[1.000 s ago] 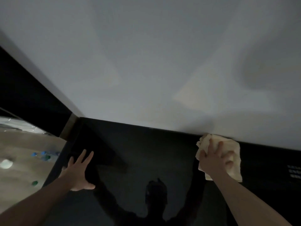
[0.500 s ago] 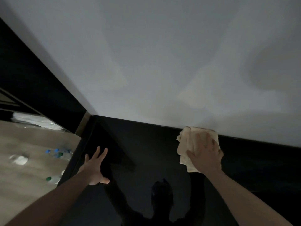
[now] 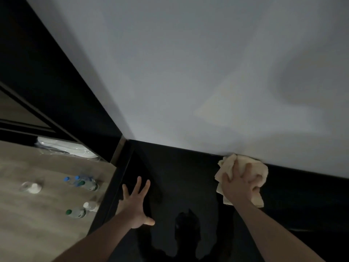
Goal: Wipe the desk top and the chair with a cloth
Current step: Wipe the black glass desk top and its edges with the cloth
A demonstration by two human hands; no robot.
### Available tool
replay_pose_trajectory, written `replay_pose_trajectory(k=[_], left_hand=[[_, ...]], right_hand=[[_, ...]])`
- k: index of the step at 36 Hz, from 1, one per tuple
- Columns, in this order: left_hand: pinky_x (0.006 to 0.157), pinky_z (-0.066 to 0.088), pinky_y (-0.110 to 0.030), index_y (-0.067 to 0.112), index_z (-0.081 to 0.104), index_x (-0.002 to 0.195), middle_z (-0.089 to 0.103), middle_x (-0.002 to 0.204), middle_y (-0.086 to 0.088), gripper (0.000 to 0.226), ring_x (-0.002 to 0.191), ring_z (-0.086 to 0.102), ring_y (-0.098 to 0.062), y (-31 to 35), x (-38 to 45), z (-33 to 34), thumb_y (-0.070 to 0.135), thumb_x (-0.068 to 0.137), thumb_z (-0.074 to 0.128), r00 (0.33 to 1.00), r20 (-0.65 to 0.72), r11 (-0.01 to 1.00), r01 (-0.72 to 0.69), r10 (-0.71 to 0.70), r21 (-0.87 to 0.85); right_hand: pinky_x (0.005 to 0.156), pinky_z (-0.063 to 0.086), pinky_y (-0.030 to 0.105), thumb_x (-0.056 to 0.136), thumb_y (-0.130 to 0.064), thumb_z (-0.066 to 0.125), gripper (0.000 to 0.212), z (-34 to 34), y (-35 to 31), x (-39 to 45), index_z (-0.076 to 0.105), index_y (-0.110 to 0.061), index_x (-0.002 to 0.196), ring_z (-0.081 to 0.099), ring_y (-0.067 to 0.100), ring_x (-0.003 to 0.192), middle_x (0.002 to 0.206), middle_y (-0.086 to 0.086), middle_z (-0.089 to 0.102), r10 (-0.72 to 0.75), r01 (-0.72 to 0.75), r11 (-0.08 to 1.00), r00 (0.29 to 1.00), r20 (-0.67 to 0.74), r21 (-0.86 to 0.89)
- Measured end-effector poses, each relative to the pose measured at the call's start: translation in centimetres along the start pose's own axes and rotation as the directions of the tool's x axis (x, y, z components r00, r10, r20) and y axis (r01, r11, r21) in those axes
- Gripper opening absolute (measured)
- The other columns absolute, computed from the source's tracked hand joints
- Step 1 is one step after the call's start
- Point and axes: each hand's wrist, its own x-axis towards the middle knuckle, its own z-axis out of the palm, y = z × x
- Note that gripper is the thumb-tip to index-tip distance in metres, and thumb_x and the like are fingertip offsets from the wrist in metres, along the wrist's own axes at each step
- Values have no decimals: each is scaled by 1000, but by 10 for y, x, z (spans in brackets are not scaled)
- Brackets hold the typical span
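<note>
Left hand [image 3: 135, 206] lies flat on the dark desk [image 3: 185, 178], fingers straight and spread, gripping nothing, near the desk's left edge. Right hand [image 3: 238, 186], farther out and well apart from the left, grasps a bunched beige cloth [image 3: 226, 165] with curled fingers and presses it on the desk, the cloth's far end touching the wall [image 3: 188, 72]. Left of the left hand, down on the wood floor [image 3: 28, 224], bottles [image 3: 83, 183] lie in a loose group; chair not seen.
</note>
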Motion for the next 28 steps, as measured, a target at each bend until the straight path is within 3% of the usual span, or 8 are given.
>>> replay_pose_trajectory(k=[4, 8, 12, 16, 18, 20, 24, 28], left_hand=[[111, 42, -51, 47, -23, 152, -40, 155, 16, 136, 149, -22, -42, -8, -1, -5, 64, 66, 81, 998, 3, 996, -68, 68, 52], [114, 36, -47, 44, -1, 158, -23, 163, 19, 114, 154, -12, -30, -35, -2, -16, 59, 76, 76, 985, 10, 985, -172, 172, 20], [118, 29, -37, 37, 24, 157, 2, 166, 16, 80, 151, 16, -16, -86, -7, -23, 43, 90, 67, 975, -134, 978, -189, 177, -88], [118, 31, -35, 31, 18, 159, 7, 166, 8, 81, 150, 14, -20, -141, -14, -13, 35, 92, 62, 974, -217, 993, -90, 70, -82], [120, 28, -35, 27, 11, 161, 4, 167, 6, 85, 153, 8, -22, -164, -17, -4, 34, 93, 62, 983, -184, 995, -41, 23, -92], [119, 30, -33, 27, 13, 161, 8, 168, 6, 82, 152, 20, -22, -179, -21, 3, 36, 95, 61, 995, -102, 991, -29, 16, -132], [98, 46, -27, 37, 20, 159, 58, 141, -2, 71, 121, 59, -17, -187, -26, 14, 36, 99, 58, 999, 3, 952, 41, -42, -303], [88, 50, -25, 45, 25, 156, 70, 114, -1, 70, 95, 67, -10, -196, -21, 24, 39, 96, 62, 997, -10, 932, 62, -70, -358]], right_hand=[[114, 17, 68, 101, -59, 29, 71, -10, -52, -44, -18, -49, 153, -11, 55, 145, 163, 11, -23, -28, 35, 995, 997, -75, 93], [117, 15, 65, 103, -56, 30, 72, -4, -97, -60, -20, -48, 155, -13, 55, 147, 161, 11, -24, -36, 41, 989, 998, -42, 141], [117, 11, 68, 99, -59, 25, 68, 6, -142, -73, -18, -55, 152, -21, 54, 145, 163, 6, -28, -95, 96, 989, 995, -12, 112], [120, 8, 64, 103, -52, 35, 74, 12, -187, -92, -16, -47, 156, -21, 52, 147, 162, 7, -32, -116, 120, 980, 993, -36, 156], [119, 8, 64, 102, -53, 35, 75, 16, -209, -99, -15, -46, 157, -20, 53, 148, 164, 7, -29, -131, 136, 979, 990, -44, 152], [120, 6, 65, 103, -54, 36, 75, 19, -229, -106, -15, -45, 157, -20, 53, 148, 166, 8, -27, -142, 145, 978, 989, -30, 150], [120, 5, 66, 104, -50, 37, 74, 27, -267, -122, -13, -45, 158, -25, 52, 147, 166, 6, -29, -229, 229, 961, 973, -20, 156], [119, -2, 67, 104, -43, 40, 75, 36, -312, -137, -12, -44, 159, -32, 52, 145, 165, 3, -31, -346, 337, 924, 938, 22, 181]])
